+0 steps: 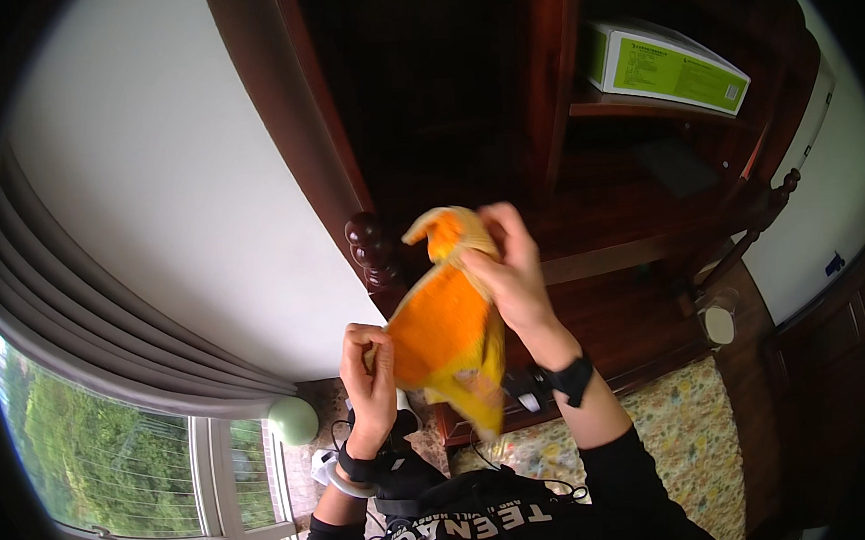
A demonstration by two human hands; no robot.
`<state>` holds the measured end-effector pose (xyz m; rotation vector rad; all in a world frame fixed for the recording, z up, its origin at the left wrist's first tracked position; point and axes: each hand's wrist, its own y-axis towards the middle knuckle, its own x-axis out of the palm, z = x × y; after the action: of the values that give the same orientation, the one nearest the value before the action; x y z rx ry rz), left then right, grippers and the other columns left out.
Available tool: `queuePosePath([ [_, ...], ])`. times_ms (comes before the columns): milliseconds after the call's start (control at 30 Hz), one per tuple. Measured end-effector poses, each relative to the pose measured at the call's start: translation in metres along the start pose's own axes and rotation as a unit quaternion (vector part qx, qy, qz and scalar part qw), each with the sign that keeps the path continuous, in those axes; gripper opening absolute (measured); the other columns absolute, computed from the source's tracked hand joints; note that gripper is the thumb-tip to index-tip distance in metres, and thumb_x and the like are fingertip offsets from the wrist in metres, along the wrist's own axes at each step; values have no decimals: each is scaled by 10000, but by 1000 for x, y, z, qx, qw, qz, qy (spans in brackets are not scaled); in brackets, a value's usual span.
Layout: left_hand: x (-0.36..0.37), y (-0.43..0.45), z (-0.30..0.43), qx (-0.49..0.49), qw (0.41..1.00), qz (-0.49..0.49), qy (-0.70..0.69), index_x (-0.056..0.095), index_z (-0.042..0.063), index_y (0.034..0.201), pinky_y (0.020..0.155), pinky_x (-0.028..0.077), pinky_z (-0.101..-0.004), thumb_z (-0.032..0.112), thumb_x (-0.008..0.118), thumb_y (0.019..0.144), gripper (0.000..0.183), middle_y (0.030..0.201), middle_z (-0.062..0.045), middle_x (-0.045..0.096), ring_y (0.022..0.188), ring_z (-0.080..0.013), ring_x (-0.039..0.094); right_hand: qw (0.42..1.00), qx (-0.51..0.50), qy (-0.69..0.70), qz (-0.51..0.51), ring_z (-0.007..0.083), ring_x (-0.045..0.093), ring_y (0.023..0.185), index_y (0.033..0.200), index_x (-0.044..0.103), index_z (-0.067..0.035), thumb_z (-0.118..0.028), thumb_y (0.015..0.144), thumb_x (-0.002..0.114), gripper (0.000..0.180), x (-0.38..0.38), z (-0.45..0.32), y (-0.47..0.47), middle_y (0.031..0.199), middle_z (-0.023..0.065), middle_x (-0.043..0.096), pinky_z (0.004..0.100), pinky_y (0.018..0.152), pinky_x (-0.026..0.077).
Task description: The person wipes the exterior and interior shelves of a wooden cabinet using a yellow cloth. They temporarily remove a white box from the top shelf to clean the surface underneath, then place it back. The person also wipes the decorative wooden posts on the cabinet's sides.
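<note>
An orange and yellow cloth (442, 321) hangs between my two hands, partly folded over at its top. My left hand (368, 376) pinches its left corner between thumb and fingers. Higher up and to the right, my right hand (510, 273) grips the bunched upper edge, which has a pale border; the fingers there are slightly blurred. The cloth's lower end dangles as a blurred yellow point. Behind it stands a dark reddish wooden cabinet (562, 226) with open compartments.
On a cabinet shelf at the upper right lies a green and white box (675, 70) bearing writing. A turned wooden knob (365, 240) rises at the cabinet's left corner. A pale green balloon (292, 421) is by the window. A floral-patterned mat (683, 433) lies below right.
</note>
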<state>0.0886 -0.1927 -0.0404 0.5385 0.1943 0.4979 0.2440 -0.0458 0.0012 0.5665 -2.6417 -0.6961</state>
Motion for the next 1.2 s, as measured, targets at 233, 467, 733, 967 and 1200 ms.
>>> queuePosePath([
  [233, -3, 14, -34, -23, 999, 33, 16, 478, 36, 1052, 738, 400, -194, -58, 521, 973, 129, 973, -1, 474, 835, -63, 467, 956, -3, -264, -128, 432, 640, 933, 1197, 497, 54, -46, 811, 579, 408, 43, 38, 21, 993, 287, 634, 442, 813, 534],
  [467, 2, 31, -41, -58, 997, 28, 32, 490, 25, 1192, 684, 413, -201, -58, 539, 952, 259, 914, 6, 467, 787, -56, 470, 962, -43, -263, -55, 338, 674, 973, 1130, 543, 61, 45, 770, 585, 363, 28, 19, -29, 989, 223, 669, 395, 862, 539],
  [733, 2, 63, -36, -16, 998, 31, 56, 482, 18, 1249, 793, 409, -217, -8, 522, 985, 269, 1007, -14, 500, 893, -86, 483, 975, 138, 79, -158, 132, 538, 1032, 1252, 470, -33, 49, 827, 507, 435, 39, 54, 46, 1120, 70, 548, 293, 875, 470],
  [967, 7, 72, -49, 13, 987, 20, 159, 470, -24, 1253, 926, 459, -340, 75, 578, 983, 308, 1126, -124, 473, 1034, -235, 550, 877, -35, -388, -279, 360, 595, 906, 1164, 525, -1, -43, 877, 496, 292, 48, 67, 57, 1074, 197, 553, 399, 926, 447],
  [1200, -3, 70, -51, -2, 990, -12, 144, 528, -24, 1189, 811, 500, -312, 39, 599, 950, 257, 1089, -105, 499, 948, -201, 573, 853, 2, -503, -139, 426, 631, 966, 1147, 495, 72, -46, 860, 599, 327, 65, 15, 22, 958, 280, 667, 458, 843, 560],
])
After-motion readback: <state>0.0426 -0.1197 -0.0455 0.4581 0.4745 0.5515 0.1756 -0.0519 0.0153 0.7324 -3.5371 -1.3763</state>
